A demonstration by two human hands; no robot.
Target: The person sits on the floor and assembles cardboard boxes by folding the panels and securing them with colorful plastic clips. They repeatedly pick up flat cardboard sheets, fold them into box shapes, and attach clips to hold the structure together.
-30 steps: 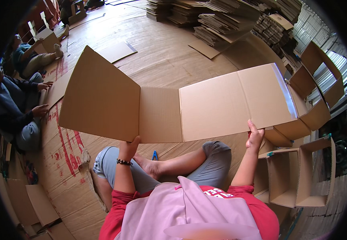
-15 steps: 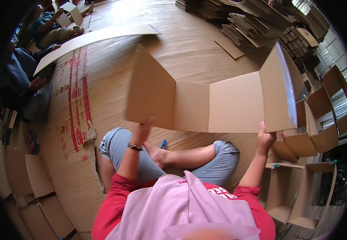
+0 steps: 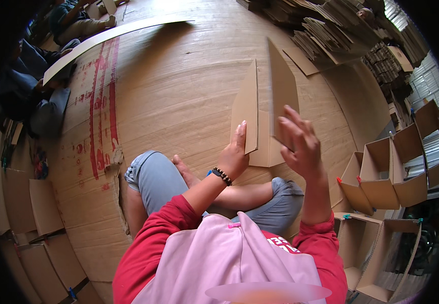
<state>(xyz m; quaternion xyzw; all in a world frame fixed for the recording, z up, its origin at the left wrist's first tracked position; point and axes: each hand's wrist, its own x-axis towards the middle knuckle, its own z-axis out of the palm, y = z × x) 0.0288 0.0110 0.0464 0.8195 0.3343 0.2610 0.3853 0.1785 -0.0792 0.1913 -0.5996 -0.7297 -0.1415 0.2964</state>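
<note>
Head view: folded cardboard sheet (image 3: 263,137) sits at 1 to 2 o'clock just off centre, above the crossed legs (image 3: 161,177). Left hand (image 3: 233,161) near centre, fingers nearly straight and close together, laid on the left panel (image 3: 247,101) at its lower end; has hold of it there, thumb hidden. Right hand (image 3: 301,144) at 3 o'clock, fingers spread and half bent, a bit blurred, in front of the right panel's (image 3: 283,91) lower end. Contact there: can't tell.

Writing: red printing (image 3: 98,116) on the floor cardboard (image 3: 189,91) at 10 o'clock, too small to make out; white lettering (image 3: 282,245) on the red shirt (image 3: 153,253) at 5, partly covered by pink cloth (image 3: 219,253).

Materials: sheet is plain brown board, flat panels, straight creases, two sides standing up from a narrow middle. Floor board has fine ribbing. Cardboard frames with cells at 3 (image 3: 402,190) and 4 o'clock, small coloured clips (image 3: 347,217) on edges. Flat board stacks (image 3: 321,38) at 1, corrugated metal wall (image 3: 427,76) at 2, brown boxes (image 3: 45,207) at 8. Long pale sheet (image 3: 123,31), curved, between 10 and 11, beside a co-worker (image 3: 52,109).
</note>
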